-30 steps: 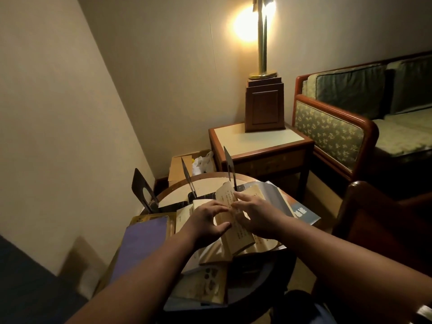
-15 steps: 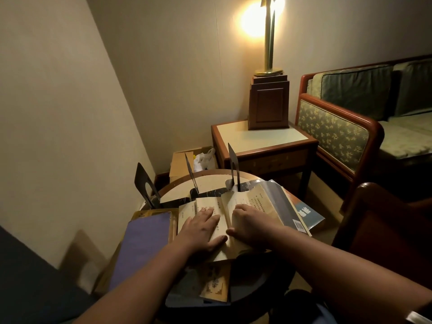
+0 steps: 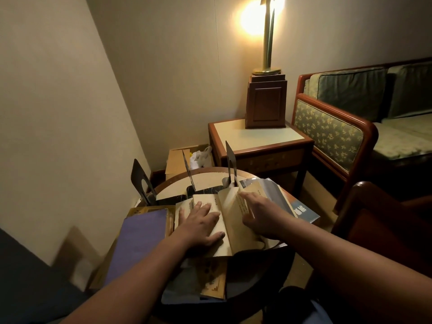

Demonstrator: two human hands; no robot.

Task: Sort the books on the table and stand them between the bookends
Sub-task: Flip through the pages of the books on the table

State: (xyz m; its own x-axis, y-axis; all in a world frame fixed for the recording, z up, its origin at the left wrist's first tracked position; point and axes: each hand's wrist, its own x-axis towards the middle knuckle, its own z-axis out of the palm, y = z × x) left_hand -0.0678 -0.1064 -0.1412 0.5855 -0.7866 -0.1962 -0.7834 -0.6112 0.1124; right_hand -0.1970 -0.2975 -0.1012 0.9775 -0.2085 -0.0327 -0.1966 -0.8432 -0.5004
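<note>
far left of centre: black bookend (image 3: 142, 181) upright at the round table's (image 3: 211, 182) far-left rim, base partly hidden. below it a purple book (image 3: 139, 239) lies flat and overhangs the near-left rim; likely the first thing to slide off if the pile gets shoved.

centre: second bookend (image 3: 188, 174) and third bookend (image 3: 230, 163) upright, well apart, the gap between them bare of books. none stood yet, by the look of it.

just below: left hand (image 3: 201, 224) flat, fingers spread, palm pressing a cream book (image 3: 218, 230) down on the pile. holding nothing closed, only pinning.

right of it: right hand (image 3: 261, 217) fingers extended and loosely open on a tilted cream cover or page (image 3: 233, 202) printed with small text; cannot tell whether a thumb pinches beneath.

right edge of table: grey-blue books (image 3: 275, 195) fanned toward the rim.

lower centre: a patterned booklet (image 3: 211, 281) hangs over the near edge.

risks: lifting one cream volume may drag its neighbours; the thin cover could crease; a sweeping wrist could tip the nearest bookend.
</note>
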